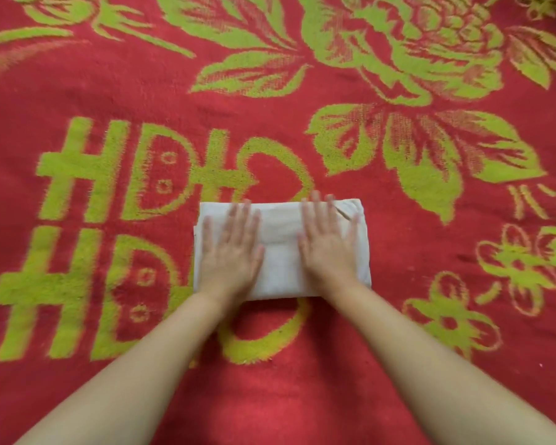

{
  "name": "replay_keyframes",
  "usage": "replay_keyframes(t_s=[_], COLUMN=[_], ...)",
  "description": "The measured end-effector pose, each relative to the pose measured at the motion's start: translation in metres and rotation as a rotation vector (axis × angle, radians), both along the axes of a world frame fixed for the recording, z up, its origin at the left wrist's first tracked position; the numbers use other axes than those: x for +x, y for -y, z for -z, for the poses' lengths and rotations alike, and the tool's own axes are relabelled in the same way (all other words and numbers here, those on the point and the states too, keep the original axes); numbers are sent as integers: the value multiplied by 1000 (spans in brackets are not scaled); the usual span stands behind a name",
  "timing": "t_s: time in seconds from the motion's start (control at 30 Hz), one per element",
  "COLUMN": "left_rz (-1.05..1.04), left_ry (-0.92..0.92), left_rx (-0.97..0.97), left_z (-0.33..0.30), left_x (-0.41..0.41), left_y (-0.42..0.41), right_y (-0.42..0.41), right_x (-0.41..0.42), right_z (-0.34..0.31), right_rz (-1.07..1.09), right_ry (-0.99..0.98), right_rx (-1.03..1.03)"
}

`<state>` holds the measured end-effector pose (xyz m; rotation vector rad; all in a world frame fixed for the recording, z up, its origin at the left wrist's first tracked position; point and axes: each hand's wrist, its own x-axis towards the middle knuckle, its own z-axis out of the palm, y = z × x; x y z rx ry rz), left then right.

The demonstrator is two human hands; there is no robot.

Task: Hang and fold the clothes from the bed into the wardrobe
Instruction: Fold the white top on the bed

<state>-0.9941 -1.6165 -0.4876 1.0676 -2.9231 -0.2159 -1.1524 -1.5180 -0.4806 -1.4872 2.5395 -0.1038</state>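
Fingers: straight, spread flat, blurred, pressing down.
Left hand: on the folded white garment, left half.
Right hand: right half.
Garment: frame centre, on red-and-green floral bedspread.

Domestic setting, probably a bedroom. Evidence: soft red bedspread filling the whole view, woven with yellow-green peonies, small blossoms and a double-happiness motif; pale folded garment lying flat on it, pressed under two bare hands. No furniture or walls visible beyond the cloth.
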Motion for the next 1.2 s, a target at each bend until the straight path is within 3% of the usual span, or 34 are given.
replay_keyframes(t_s=[0.1,0.33,0.4,0.47,0.53,0.77,0.83,1.0,1.2], left_rz=[20,-77,-21,176,311,200,174,133,171], left_ry=[77,202,170,125,135,267,357,322,313], left_rx=[95,171,121,69,55,0,83,238,217], left_z=[8,25,13,4,1,-7,-9,-65,-180], left_x=[3,97,100,94,77,22,19,9,16], left_y=[-25,6,-3,-25,-46,-19,-11,8,27], right_y=[-5,-85,-93,-99,-98,-42,-35,-24,-12], right_x=[30,-31,-16,13,33,0,-3,-10,-5], right_z=[19,13,-2,-11,-10,1,-13,-63,-173], right_rz=[-81,58,-57,-284,-380,-150,-114,-46,-119], right_ry=[28,-9,1,8,5,-17,41,187,140], right_rx=[95,182,112,73,158,229,196,107,69])
